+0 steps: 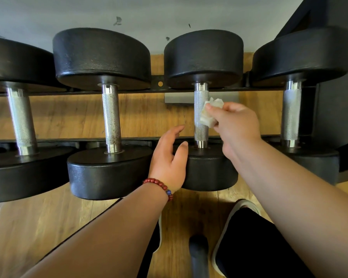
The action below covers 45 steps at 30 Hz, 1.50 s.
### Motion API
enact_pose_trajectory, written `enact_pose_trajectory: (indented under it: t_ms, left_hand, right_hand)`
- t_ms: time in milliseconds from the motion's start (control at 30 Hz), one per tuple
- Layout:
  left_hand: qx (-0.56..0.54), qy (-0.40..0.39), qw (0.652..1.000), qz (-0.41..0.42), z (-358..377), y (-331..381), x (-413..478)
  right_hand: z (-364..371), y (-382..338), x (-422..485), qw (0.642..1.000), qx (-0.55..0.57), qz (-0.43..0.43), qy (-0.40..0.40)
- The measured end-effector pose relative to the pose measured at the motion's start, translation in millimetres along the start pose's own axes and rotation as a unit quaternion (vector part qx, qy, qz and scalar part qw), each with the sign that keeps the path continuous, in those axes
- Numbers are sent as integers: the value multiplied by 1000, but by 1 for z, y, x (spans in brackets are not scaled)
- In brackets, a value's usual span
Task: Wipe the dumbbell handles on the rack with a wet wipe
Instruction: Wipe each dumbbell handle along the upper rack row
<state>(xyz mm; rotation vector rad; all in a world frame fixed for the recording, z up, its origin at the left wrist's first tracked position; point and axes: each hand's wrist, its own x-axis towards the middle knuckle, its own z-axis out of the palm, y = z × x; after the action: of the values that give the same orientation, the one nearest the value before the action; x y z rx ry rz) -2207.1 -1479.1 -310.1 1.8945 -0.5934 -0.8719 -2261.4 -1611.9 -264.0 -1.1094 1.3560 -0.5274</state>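
Note:
Several black dumbbells with knurled silver handles lie across a black rack [141, 90]. My right hand [236, 127] pinches a crumpled white wet wipe [209, 113] and holds it against the right side of the third dumbbell's handle [199, 115]. My left hand [170, 159], with a red bead bracelet on the wrist, is relaxed with fingers spread; it lies against the near black head [207, 169] of that same dumbbell, to the left of the handle.
Other handles stand to the left [111, 117], far left [21, 119] and right [290, 115]. A dark post [333, 101] closes the rack at the right. Wooden floor lies below, with my dark trouser leg and shoe [247, 237] near the bottom.

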Motion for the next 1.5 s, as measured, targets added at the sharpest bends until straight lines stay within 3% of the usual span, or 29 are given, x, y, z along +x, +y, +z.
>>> enact_pose_trajectory:
  t_ms: [200,367,467,600,767,900,1033,1233,1333,1500]
  left_hand:
    - [19,-25,1000,-3,-4,10,-1]
    - [-94,42,995,-15,-18,35,7]
    - [-171,21,984,-37,-23,46,15]
    - [-189,-2,982,-17,-22,56,13]
    - [-305,-3,949,-84,-26,57,17]
    - [-322,-41,943,-79,-22,51,19]
    - [-346,13,934,-90,-21,54,22]
    - [-260,111,955,-90,-18,49,38]
    - [-220,95,966,-97,-10,50,48]
    - [-216,42,967,-127,0,55,55]
  right_hand:
    - [-18,-12,-16,988,114,58,-83]
    - [-21,-13,-21,960,198,107,-165]
    - [-20,-14,-25,943,232,128,-203]
    - [-18,-18,-30,929,253,150,-222]
    - [-13,-16,-31,966,147,96,-187]
    - [-8,-13,-29,983,63,55,-165]
    - [-7,-8,-25,995,-28,-18,-98]
    - [-30,6,-28,969,-178,-156,-76]
    - [-37,29,-31,951,-230,-185,-89]
    - [-39,49,-29,958,-224,-162,-78]
